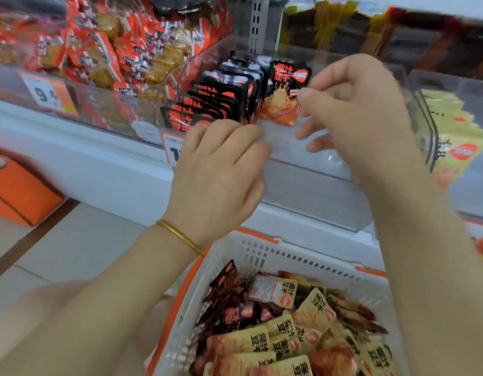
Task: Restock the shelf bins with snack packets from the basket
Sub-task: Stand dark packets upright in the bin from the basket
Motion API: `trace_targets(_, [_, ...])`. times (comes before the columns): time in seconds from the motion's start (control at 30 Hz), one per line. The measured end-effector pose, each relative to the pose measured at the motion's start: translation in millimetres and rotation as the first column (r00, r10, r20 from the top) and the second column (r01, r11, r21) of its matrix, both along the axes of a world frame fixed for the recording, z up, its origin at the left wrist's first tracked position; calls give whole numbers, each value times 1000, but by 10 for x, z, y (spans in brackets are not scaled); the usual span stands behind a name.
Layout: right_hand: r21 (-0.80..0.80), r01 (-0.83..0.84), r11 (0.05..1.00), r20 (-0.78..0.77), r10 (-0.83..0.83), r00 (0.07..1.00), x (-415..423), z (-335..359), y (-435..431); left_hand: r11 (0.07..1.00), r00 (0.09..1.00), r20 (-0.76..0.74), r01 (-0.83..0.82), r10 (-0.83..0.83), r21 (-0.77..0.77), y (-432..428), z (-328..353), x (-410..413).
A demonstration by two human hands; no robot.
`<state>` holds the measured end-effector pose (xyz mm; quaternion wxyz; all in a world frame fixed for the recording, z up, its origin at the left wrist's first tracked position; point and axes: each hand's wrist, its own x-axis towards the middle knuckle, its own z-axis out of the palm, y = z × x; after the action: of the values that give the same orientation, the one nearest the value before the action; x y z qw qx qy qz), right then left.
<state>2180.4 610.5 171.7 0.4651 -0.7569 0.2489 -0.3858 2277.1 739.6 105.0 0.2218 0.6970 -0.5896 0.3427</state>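
A clear shelf bin holds a row of black-and-red snack packets standing on edge. My right hand pinches the right edge of one more black-and-red packet, upright at the back end of that row. My left hand rests on the bin's front rim with its fingers curled over the edge, touching the front of the row. Below, a white basket with orange trim holds several yellow and dark snack packets.
A bin of orange-red packets sits to the left behind a price tag. Another clear bin with yellow packets stands on the right. An orange box lies on the tiled floor at left.
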Motion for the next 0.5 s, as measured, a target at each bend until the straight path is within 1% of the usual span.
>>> trace_targets(0.03, [18,-64,998,6,64,998,-195,-109,186,999,1000,-21,7,-6,42,99,-58,-47])
trace_targets(0.07, [57,-115,992,-42,117,992,-315,-330,295,995,999,-45,15,-11,96,192,-128,-80])
trace_targets(0.1, [109,-150,983,-137,164,977,-379,-600,382,987,997,-73,26,-14,159,271,-202,-99])
trace_targets(0.13, [155,-157,975,-266,195,944,-387,-903,443,972,994,-108,37,-13,230,328,-278,-108])
trace_targets(0.17, [167,-164,972,-419,221,881,-362,-1252,466,951,988,-152,48,-1,305,362,-350,-110])
trace_targets(0.2, [155,-191,969,-564,245,788,-321,-1618,473,925,980,-200,57,21,375,367,-412,-113])
trace_targets(0.23, [147,-233,961,-683,269,679,-280,-1968,487,900,969,-245,68,44,431,351,-464,-112])
trace_targets(0.27, [150,-281,948,-766,292,573,-247,-2296,506,876,958,-282,86,59,474,317,-503,-113])
trace_targets(0.3, [172,-318,932,-812,317,490,-231,-2573,540,856,950,-305,102,67,508,275,-528,-118])
trace_targets(0.33, [200,-340,919,-836,341,430,-230,-2816,587,839,948,-311,112,71,533,233,-554,-118])
trace_targets(0.4, [184,-403,897,-882,331,336,-258,-3170,684,820,951,-298,107,80,563,160,-587,-116])
trace_targets(0.43, [138,-451,882,-915,288,284,-279,-3281,725,818,952,-293,101,85,567,133,-594,-120])
trace_targets(0.47, [70,-501,863,-951,210,229,-297,-3340,754,816,952,-293,99,90,570,111,-597,-127])
trace_targets(0.5, [-10,-532,847,-974,113,197,-314,-3373,763,809,949,-299,99,98,580,95,-595,-135])
